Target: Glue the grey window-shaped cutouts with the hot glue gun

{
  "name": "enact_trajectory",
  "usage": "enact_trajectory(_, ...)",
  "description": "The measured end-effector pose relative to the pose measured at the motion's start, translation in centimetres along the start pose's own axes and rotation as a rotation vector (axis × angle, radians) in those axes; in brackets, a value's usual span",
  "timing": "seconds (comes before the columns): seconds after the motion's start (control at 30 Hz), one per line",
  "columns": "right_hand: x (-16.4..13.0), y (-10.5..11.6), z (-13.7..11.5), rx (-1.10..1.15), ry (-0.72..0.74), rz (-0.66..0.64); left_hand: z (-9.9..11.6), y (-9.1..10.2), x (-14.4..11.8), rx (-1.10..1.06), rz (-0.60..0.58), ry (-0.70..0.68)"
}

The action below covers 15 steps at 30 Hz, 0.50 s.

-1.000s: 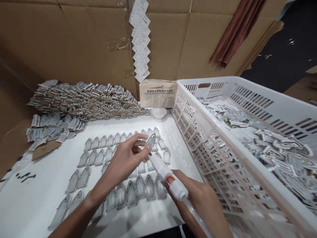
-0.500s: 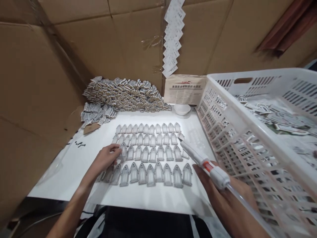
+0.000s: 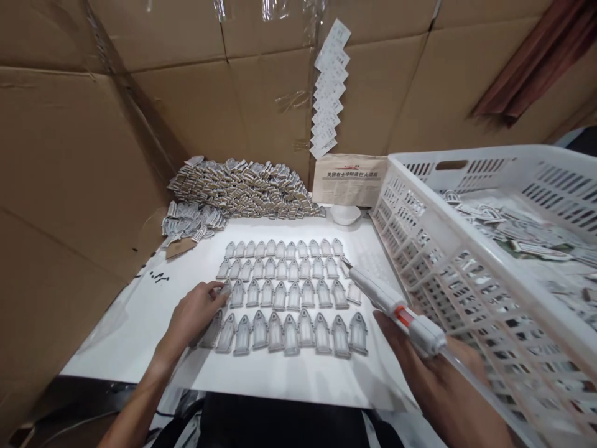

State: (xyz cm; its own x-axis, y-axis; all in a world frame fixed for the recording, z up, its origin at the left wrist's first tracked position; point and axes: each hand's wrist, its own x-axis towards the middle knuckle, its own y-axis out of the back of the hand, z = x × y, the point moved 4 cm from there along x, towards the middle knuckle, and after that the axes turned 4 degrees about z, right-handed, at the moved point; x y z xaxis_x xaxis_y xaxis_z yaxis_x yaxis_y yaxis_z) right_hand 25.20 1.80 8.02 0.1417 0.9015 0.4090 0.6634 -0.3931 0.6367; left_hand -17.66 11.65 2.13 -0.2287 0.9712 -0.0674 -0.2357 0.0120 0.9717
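Observation:
My left hand (image 3: 198, 310) rests at the left end of the third row of small grey-white arched pieces (image 3: 252, 292). Its thumb and fingers are pinched on one arched piece, mostly hidden behind the fingertips. In my right hand (image 3: 431, 379) is a white glue gun (image 3: 380, 289) with an orange band, and a clear rod or tube runs out of its back end. The metal nozzle points up and left, close to an arched piece at the right end of the second row. Several rows of these pieces lie upright-facing on the white tabletop (image 3: 252, 376).
A large heap of similar pieces (image 3: 247, 190) sits against the cardboard wall (image 3: 270, 106), with a smaller pile (image 3: 191, 218) beside it. A white bowl (image 3: 345, 214) stands before a newspaper sheet (image 3: 349, 180). On the right, a white plastic basket (image 3: 405, 211) holds more pieces.
The view has tilted up slightly. The arched piece at my left fingertips now lies in the third row, and that hand sits just left of it. The glue gun stays at the right.

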Motion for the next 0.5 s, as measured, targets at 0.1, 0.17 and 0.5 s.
enact_trajectory(0.1, 0.0, 0.0, -0.6, 0.005, 0.004, 0.020, -0.4, -0.5, 0.2, 0.044, 0.001, 0.004)
enact_trajectory(0.17, -0.1, 0.1, -1.1, 0.019, 0.007, 0.022, -0.4, -0.5, 0.5, 0.057, 0.001, 0.006)
enact_trajectory(0.5, -0.5, -1.4, -0.7, 0.143, -0.063, 0.004, -0.1, -0.2, 1.4, 0.050, 0.058, -0.056)
